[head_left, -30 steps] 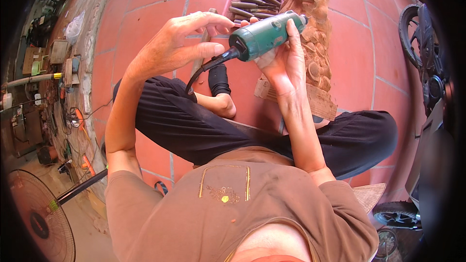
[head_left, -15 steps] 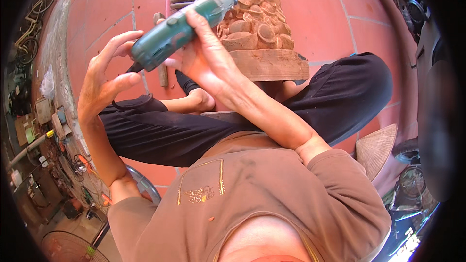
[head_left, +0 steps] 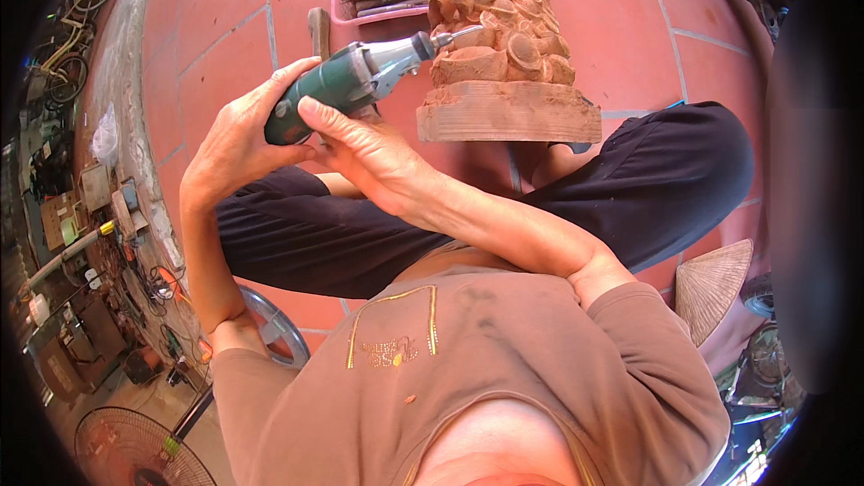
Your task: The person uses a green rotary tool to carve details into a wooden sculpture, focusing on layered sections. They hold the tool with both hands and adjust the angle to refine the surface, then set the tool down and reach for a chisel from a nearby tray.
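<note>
A green rotary tool [head_left: 331, 90] with a grey nose lies slanted across both my hands, its thin metal bit [head_left: 461, 35] pointing right. Curled round the tool's rear end is my left hand [head_left: 236, 139]. My right hand [head_left: 373, 155] grips the body from the near side, thumb along it, with its other fingers mostly hidden underneath. Beyond the nose stands a brown wooden carving [head_left: 504, 31] with clustered rounded shapes, on a thick block base [head_left: 509, 112]. In the picture the bit overlaps the carving's left side; I cannot tell whether they touch.
Several chisels and carving tools lie in a pink tray [head_left: 337, 2] at the far side. A wooden-handled tool [head_left: 319, 34] rests on the red tiles near it. My bent legs flank the carving's base. A conical hat [head_left: 715, 290] sits at right, a fan [head_left: 135, 450] at lower left.
My left hand, spread beside the tool's rear end before, has closed round it. The tool has turned so its nose points more to the right. The whole view has shifted slightly.
</note>
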